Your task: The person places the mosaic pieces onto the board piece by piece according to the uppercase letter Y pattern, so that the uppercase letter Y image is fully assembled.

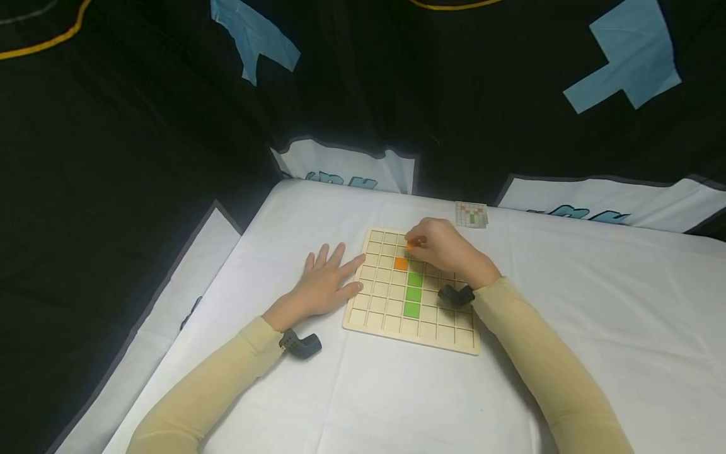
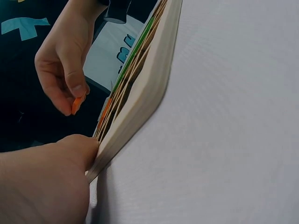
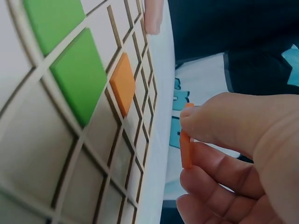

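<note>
A wooden grid board [image 1: 391, 325] lies on the white-covered table, with three green square tiles [image 1: 413, 294] in one column and an orange square tile [image 1: 401, 263] set beside the top of that column. Over the far part of the board, my right hand [image 1: 445, 246] pinches another orange tile [image 3: 187, 144] between thumb and fingers; the right wrist view shows it held edge-on, apart from the board. My left hand [image 1: 323, 284] lies with fingers spread at the board's left edge, thumb and index finger touching it.
A small card [image 1: 471, 215] printed with a coloured grid lies at the table's far edge, beyond my right hand. White cloth [image 1: 397, 403] covers the table. Black fabric [image 1: 363, 82] with blue patches hangs behind and to the left. Each wrist wears a dark camera mount.
</note>
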`<state>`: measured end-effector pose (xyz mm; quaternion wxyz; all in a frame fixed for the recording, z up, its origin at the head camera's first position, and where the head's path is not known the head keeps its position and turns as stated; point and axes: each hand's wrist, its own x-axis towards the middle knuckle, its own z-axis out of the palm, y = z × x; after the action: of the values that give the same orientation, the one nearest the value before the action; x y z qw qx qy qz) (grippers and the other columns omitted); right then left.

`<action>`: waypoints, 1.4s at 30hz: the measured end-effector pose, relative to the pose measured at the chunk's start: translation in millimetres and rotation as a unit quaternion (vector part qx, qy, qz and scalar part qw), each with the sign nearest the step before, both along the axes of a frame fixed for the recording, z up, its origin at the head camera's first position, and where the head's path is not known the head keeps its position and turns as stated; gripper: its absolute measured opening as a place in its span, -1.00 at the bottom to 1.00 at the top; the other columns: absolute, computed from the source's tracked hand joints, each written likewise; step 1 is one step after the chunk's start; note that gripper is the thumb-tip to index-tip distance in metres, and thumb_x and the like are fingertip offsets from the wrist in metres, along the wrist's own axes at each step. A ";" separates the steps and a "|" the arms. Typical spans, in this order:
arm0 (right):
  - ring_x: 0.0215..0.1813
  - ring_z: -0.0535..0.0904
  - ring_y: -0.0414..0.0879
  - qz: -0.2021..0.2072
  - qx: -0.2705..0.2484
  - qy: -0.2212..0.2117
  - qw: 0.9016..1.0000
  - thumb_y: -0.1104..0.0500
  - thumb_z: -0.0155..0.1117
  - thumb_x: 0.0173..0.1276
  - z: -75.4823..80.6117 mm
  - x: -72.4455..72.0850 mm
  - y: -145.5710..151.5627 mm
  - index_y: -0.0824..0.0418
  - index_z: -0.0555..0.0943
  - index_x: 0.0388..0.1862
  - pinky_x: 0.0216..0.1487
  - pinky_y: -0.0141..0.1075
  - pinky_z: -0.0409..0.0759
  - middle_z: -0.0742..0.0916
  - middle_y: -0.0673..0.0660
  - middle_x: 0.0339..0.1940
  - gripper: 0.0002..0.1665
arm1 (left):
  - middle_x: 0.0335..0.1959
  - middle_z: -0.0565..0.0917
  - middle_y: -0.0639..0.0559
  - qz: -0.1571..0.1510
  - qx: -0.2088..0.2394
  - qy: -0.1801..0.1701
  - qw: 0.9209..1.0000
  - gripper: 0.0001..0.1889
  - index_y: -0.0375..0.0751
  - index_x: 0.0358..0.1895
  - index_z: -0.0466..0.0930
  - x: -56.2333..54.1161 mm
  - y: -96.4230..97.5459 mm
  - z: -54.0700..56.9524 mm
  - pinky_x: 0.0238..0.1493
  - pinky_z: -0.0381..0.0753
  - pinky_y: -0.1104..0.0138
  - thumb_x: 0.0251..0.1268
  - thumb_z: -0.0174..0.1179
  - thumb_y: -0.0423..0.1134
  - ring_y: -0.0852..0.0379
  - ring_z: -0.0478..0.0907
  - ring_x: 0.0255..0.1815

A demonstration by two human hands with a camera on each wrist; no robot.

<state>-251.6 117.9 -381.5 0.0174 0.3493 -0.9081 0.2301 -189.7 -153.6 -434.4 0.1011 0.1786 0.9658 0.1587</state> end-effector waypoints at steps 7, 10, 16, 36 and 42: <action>-0.35 0.41 -0.07 0.013 0.002 -0.014 1.000 0.32 0.45 0.25 -3.9 -8.7 -15.6 0.20 0.64 -0.54 -0.24 -0.26 0.41 0.60 0.05 -0.53 -0.80 | 0.69 -0.13 -0.31 0.001 -0.001 -0.004 1.000 -0.32 0.13 0.65 0.08 -0.1 0.3 0.9 0.58 -0.32 -0.38 0.56 -0.09 0.19 -0.47 -0.34 0.67; -0.32 0.43 -0.06 0.008 0.010 -0.022 1.000 0.34 0.41 0.26 -4.0 -10.0 -20.6 0.22 0.71 -0.45 -0.20 -0.24 0.46 0.65 0.07 -0.48 -0.90 | 0.69 -0.13 -0.31 0.000 0.001 -0.004 1.000 -0.32 0.14 0.65 0.08 -0.3 0.3 0.8 0.58 -0.32 -0.38 0.56 -0.09 0.19 -0.47 -0.35 0.67; -0.33 0.41 -0.07 0.007 0.022 -0.044 0.999 0.33 0.39 0.30 -6.0 -15.3 -28.6 0.18 0.63 -0.54 -0.17 -0.24 0.42 0.57 0.02 -0.54 -0.78 | 0.70 -0.14 -0.30 -0.002 0.003 -0.004 1.000 -0.32 0.15 0.65 0.07 -0.2 -0.3 0.3 0.58 -0.34 -0.37 0.56 -0.09 0.20 -0.46 -0.36 0.68; -0.21 0.53 -0.05 0.006 0.036 -0.087 0.996 0.36 0.36 0.31 -13.6 -22.0 -45.8 0.23 0.78 -0.34 0.07 -0.14 0.60 0.79 0.08 -0.32 -0.90 | 0.70 -0.14 -0.30 0.000 0.004 -0.004 1.000 -0.31 0.15 0.65 0.08 -1.3 -0.8 -1.6 0.57 -0.34 -0.38 0.56 -0.10 0.20 -0.46 -0.37 0.68; -0.17 0.55 -0.04 -0.009 0.045 -0.102 0.994 0.35 0.36 0.30 -16.4 -23.6 -47.8 0.21 0.80 -0.29 0.11 -0.13 0.60 0.81 0.08 -0.25 -0.89 | 0.69 -0.14 -0.31 -0.001 0.007 -0.003 1.000 -0.32 0.14 0.65 0.08 -0.7 -1.0 -0.6 0.57 -0.33 -0.38 0.56 -0.10 0.19 -0.46 -0.36 0.67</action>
<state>-275.2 70.0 -397.9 -0.0886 0.3160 -0.9179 0.2233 -190.4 -154.6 -435.0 0.1027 0.1797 0.9643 0.1653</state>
